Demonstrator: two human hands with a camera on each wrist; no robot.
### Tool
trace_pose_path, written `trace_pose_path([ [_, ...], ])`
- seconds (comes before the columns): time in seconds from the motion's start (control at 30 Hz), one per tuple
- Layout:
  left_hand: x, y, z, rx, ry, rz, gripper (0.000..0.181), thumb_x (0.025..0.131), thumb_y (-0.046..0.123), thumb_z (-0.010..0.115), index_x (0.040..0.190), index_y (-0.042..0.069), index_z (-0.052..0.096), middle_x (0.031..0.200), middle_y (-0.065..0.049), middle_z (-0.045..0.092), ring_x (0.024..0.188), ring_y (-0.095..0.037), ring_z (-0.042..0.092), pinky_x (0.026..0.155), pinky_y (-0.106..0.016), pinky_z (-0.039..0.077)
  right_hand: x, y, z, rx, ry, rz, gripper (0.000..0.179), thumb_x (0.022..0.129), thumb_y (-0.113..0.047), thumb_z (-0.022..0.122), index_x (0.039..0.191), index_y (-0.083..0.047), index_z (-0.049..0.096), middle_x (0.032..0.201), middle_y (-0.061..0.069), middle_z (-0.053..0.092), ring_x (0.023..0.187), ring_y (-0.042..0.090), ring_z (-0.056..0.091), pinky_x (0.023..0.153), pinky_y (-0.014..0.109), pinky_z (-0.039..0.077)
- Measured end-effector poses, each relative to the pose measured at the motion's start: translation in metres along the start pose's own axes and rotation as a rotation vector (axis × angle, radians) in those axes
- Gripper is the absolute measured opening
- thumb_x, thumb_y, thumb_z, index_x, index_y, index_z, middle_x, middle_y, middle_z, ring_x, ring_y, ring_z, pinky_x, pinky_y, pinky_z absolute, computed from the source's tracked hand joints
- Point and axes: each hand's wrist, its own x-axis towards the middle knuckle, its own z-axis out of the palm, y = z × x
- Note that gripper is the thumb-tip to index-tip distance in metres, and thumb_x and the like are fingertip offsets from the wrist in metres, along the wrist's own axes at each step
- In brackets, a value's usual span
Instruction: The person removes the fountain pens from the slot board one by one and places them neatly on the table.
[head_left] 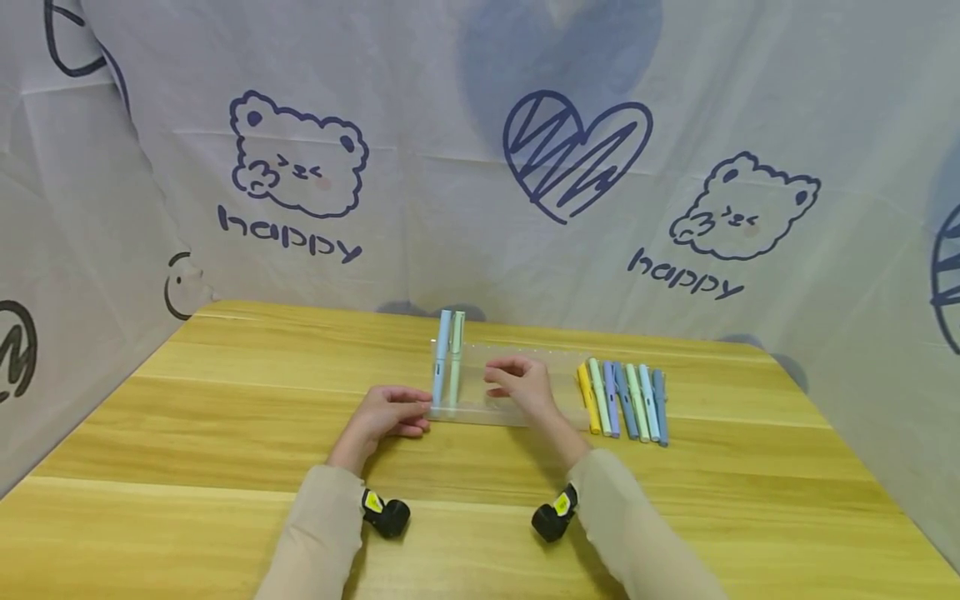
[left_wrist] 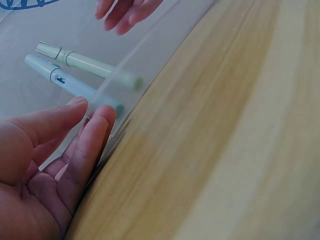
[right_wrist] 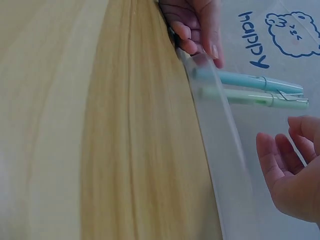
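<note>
A clear plastic pen stand (head_left: pixel 480 415) lies across the table, with a light blue pen (head_left: pixel 443 358) and a pale green pen (head_left: pixel 456 360) side by side at its left end. Both pens' lower ends sit behind the stand's front lip (right_wrist: pixel 215 110). My left hand (head_left: pixel 386 414) pinches the stand's left front corner between thumb and fingers, close by the blue pen (left_wrist: pixel 65 84). Over the middle of the stand is my right hand (head_left: pixel 525 385), its fingers loosely bent and holding nothing. In the right wrist view this hand (right_wrist: pixel 297 175) is apart from the green pen.
To the right of the stand, several pens lie in a row on the wooden table (head_left: pixel 735 467), from a yellow pen (head_left: pixel 588 398) to a dark blue pen (head_left: pixel 660 408). Behind the table hangs a pale cloth (head_left: pixel 435 208) printed with bears and hearts.
</note>
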Motion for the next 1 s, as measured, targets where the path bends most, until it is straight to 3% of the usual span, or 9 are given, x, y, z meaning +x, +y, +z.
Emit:
trace_pose_path([
  [0.33,0.000,0.000,0.000,-0.001,0.004,-0.004,0.028,0.084,-0.002,0.058,0.108,-0.015,0.054,0.069,-0.009,0.063,0.057,-0.013,0.061,0.054,-0.023,0.054,0.003,0.011,0.018,0.054,-0.045,-0.003,0.019,0.080,0.013,0.057,0.096,0.022,0.054,0.074,0.002,0.060,0.070,0.014,0.058,0.069,0.037,0.055],
  [0.8,0.001,-0.001,0.002,-0.003,0.006,0.004,0.027,0.085,-0.002,0.057,0.107,-0.016,0.054,0.068,-0.009,0.063,0.056,-0.012,0.060,0.053,-0.022,0.054,0.008,0.018,0.028,0.069,-0.102,0.025,0.026,0.081,0.008,0.056,0.106,0.017,0.053,0.094,0.013,0.063,0.079,0.012,0.058,0.081,0.037,0.050],
  [1.0,0.000,0.001,0.001,0.002,0.008,-0.002,0.027,0.085,-0.001,0.058,0.108,-0.016,0.054,0.070,-0.010,0.064,0.057,-0.013,0.061,0.054,-0.023,0.054,0.010,0.021,0.027,0.049,-0.155,0.001,0.028,0.081,0.009,0.057,0.108,0.016,0.053,0.097,0.013,0.062,0.082,0.012,0.058,0.079,0.028,0.051],
])
